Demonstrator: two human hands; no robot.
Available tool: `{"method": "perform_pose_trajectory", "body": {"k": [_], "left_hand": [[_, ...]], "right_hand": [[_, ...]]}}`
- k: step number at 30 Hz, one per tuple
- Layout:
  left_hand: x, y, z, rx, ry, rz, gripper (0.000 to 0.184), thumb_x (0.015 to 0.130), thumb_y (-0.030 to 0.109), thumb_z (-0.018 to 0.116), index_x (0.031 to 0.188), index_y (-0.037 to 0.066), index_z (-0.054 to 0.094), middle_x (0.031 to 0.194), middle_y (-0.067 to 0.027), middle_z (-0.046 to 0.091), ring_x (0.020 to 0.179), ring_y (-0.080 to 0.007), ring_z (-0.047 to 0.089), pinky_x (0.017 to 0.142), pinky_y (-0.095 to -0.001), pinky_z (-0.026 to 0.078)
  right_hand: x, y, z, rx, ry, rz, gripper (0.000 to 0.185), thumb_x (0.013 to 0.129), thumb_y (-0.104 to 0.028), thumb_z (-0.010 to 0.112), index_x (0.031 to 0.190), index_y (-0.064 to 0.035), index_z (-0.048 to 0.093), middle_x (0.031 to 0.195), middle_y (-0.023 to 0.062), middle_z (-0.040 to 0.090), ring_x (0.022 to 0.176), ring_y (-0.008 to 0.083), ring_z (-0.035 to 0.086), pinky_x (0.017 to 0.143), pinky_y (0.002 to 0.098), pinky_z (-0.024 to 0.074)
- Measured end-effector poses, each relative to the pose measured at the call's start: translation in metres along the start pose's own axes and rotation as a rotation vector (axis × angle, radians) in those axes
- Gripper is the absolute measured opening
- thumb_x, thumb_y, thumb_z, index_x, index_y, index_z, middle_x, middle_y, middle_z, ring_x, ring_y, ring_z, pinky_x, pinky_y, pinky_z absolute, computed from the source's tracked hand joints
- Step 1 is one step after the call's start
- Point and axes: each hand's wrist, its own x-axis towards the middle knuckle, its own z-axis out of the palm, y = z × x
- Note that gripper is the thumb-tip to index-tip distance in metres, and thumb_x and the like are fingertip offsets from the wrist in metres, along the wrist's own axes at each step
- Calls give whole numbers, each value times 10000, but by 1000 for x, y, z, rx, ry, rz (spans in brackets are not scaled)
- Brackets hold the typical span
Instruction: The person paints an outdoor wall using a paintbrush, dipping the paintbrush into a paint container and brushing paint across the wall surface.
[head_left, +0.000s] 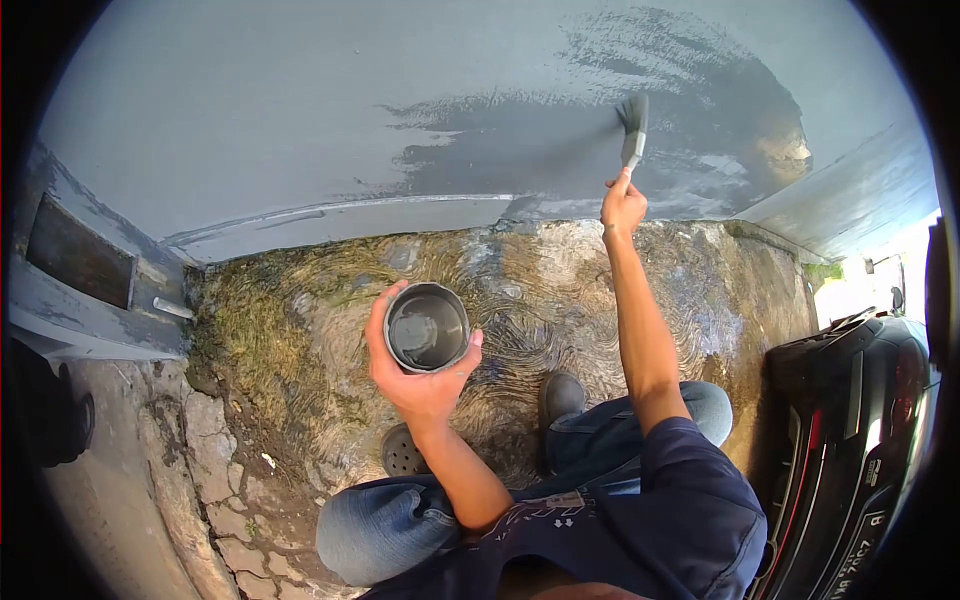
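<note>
My left hand [412, 385] is wrapped around a grey paint can [462, 335], with the thumb on one side and the fingers on the other. Grey paint [415, 328] shows at the bottom of the can. In my right hand [624, 208] is a paintbrush [634, 140], gripped by its handle with the bristles pointing up at the wall. The bristles are slightly blurred and lie over a darker grey painted patch [500, 140] on the lighter grey wall [230, 110]. Whether they touch the wall, I cannot tell.
Rough, mossy concrete [320, 290] lies below the wall, with cracked slabs [205, 440] at left. A dark car [850, 420] stands close on the right. A short white pipe [172, 308] sticks out near a rectangular recess [80, 250] on the left. My shoes [562, 395] rest on the ground.
</note>
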Motion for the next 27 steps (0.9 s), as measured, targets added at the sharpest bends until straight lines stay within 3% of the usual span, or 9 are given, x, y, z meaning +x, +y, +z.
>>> {"method": "perform_pose_trajectory", "body": {"k": [2, 4, 8, 16, 20, 22, 23, 25, 27], "left_hand": [[1, -1, 0, 28, -16, 14, 834, 531, 4, 875, 1285, 20, 517, 1255, -146, 603, 1087, -240, 629, 919, -375, 534], [0, -3, 4, -15, -16, 0, 832, 529, 10, 876, 1282, 19, 522, 1245, -146, 611, 1083, -244, 634, 913, -369, 535], [0, -1, 8, -99, -46, -81, 830, 532, -9, 867, 1288, 13, 523, 1226, -109, 601, 1078, -213, 607, 947, -352, 497], [-3, 0, 15, -53, -15, -46, 841, 539, -6, 866, 1301, 3, 509, 1186, -107, 615, 1063, -213, 613, 929, -357, 508], [-7, -6, 16, -74, -36, -56, 843, 545, 8, 877, 1301, 12, 503, 1233, -151, 612, 1077, -251, 636, 920, -358, 531], [-6, -5, 14, -20, -44, -16, 837, 549, 9, 877, 1299, 12, 506, 1243, -149, 610, 1083, -248, 634, 914, -357, 534], [-5, -4, 13, -20, -39, -13, 837, 549, 9, 877, 1299, 12, 506, 1243, -149, 610, 1083, -248, 634, 914, -357, 534], [-5, -2, 11, -27, -37, -53, 826, 553, 10, 875, 1296, 13, 511, 1243, -147, 613, 1081, -250, 636, 912, -362, 536], [-6, -7, 8, -9, -20, -47, 822, 553, 8, 872, 1294, 17, 515, 1235, -143, 617, 1077, -249, 638, 910, -364, 536]], "right_hand": [[14, -17, -18, 214, 41, 436, 522, 961, -445, 508, 823, 20, 704, 566, 154, 597, 562, 296, 620, 603, 450, 480], [5, -24, -13, 192, 6, 425, 525, 951, -436, 518, 786, 25, 706, 601, 164, 619, 620, 299, 639, 660, 448, 493], [-84, -55, 30, 68, -159, -75, 508, 961, -405, 526, 757, 36, 676, 664, 235, 640, 646, 381, 630, 668, 478, 478], [-201, -90, 51, 83, -746, -163, 524, 963, -430, 528, 797, 47, 670, 693, 353, 575, 804, 553, 588, 730, 535, 479], [-125, -28, 45, 21, -420, -107, 530, 953, -479, 564, 830, -1, 759, 510, 106, 566, 533, 168, 571, 558, 367, 458], [-78, -2, 31, -14, -266, -191, 524, 949, -473, 573, 824, 0, 759, 509, 97, 556, 492, 169, 542, 534, 368, 434], [-64, -15, 11, -65, -270, -57, 533, 947, -472, 550, 819, 6, 750, 684, 203, 679, 705, 310, 685, 737, 432, 510], [-18, 11, 15, 184, -112, 165, 564, 979, -476, 512, 900, 45, 714, 487, 28, 473, 433, 123, 467, 384, 290, 349], [-14, -21, 6, 335, -85, 303, 567, 987, -472, 495, 921, 57, 691, 491, 15, 450, 418, 114, 443, 361, 272, 324]]}}
